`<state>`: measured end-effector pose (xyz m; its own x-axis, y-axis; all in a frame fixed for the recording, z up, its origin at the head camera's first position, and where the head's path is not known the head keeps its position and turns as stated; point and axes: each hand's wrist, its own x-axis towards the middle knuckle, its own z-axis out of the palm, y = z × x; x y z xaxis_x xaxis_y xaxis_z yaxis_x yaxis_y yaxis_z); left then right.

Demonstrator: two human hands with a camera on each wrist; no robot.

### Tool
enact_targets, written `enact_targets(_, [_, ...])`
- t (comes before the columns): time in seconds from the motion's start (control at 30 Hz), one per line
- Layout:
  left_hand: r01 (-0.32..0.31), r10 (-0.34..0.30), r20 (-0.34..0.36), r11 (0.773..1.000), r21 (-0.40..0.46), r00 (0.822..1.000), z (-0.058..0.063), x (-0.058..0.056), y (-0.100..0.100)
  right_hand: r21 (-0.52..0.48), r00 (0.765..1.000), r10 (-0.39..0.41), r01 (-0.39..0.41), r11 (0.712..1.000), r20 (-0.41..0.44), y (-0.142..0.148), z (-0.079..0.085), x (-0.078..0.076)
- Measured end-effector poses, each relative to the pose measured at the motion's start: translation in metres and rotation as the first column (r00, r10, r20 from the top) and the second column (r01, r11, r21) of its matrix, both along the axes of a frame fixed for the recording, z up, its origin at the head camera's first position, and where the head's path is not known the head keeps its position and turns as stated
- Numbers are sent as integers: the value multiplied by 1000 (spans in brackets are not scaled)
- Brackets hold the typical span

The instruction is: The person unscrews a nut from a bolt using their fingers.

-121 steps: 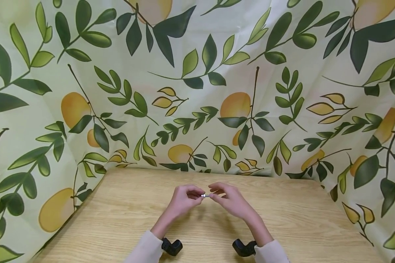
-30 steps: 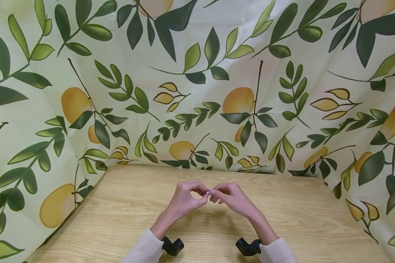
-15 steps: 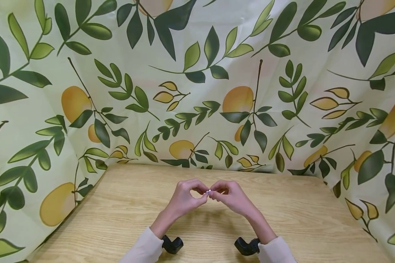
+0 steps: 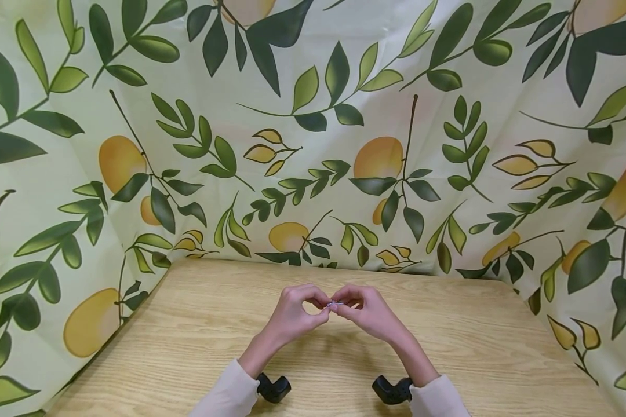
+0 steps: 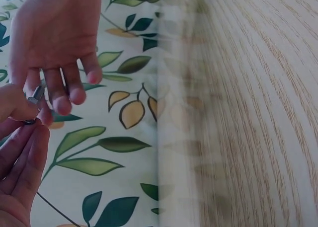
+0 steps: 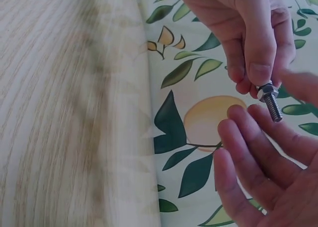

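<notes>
My left hand (image 4: 291, 315) pinches a small silver bolt (image 6: 274, 109) between thumb and fingertips. A hex nut (image 6: 267, 91) sits on the bolt's thread, close to the left fingertips, with the threaded end sticking out beyond it. In the left wrist view a bit of dark metal (image 5: 30, 121) shows between the left thumb and fingers; the rest there is hidden. Around the free end is my right hand (image 4: 367, 313). Its fingers (image 6: 248, 137) are extended and spread in the right wrist view, and its thumb (image 6: 300, 90) stands apart on the thread's other side.
Both hands are above a light wood-grain table (image 4: 214, 330). Behind and beside it hangs a white cloth (image 4: 313, 139) printed with leaves and orange fruit. A black wrist device (image 4: 275, 388) is at the left cuff, a second black device (image 4: 391, 390) at the right cuff.
Since four seconds ago the hands have come closer together, the left shifting right. Half a second ago the right fingertips covered more of the bolt; now its shank shows by the right thumb.
</notes>
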<state>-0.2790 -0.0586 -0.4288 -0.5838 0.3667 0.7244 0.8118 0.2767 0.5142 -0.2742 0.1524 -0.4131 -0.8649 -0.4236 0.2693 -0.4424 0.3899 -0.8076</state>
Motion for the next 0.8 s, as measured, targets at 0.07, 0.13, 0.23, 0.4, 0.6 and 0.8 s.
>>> enact_targets(0.07, [-1,1,-3,1000,2,1000,0,0,0,11,1000,14,-14,1000,9,1,-1,-1])
enact_targets(0.13, [1,-1,-4,1000,5,1000,0,1,1,5,999,35,-35,999,20,1,-2,-2])
enact_targets(0.23, [2,-2,-4,1000,3,1000,0,1,0,0,999,46,-46,999,23,1,-3,-2])
enact_targets(0.4, [0,0,-3,1000,-12,1000,0,0,0,23,1000,1,-1,1000,3,-1,0,1])
enact_targets(0.6, [-5,5,5,1000,-16,1000,0,0,0,25,999,-37,37,999,-10,-2,2,1])
enact_targets(0.8, [6,-6,5,1000,-3,1000,-1,-1,0,-15,1000,-24,24,1000,-8,-2,1,0])
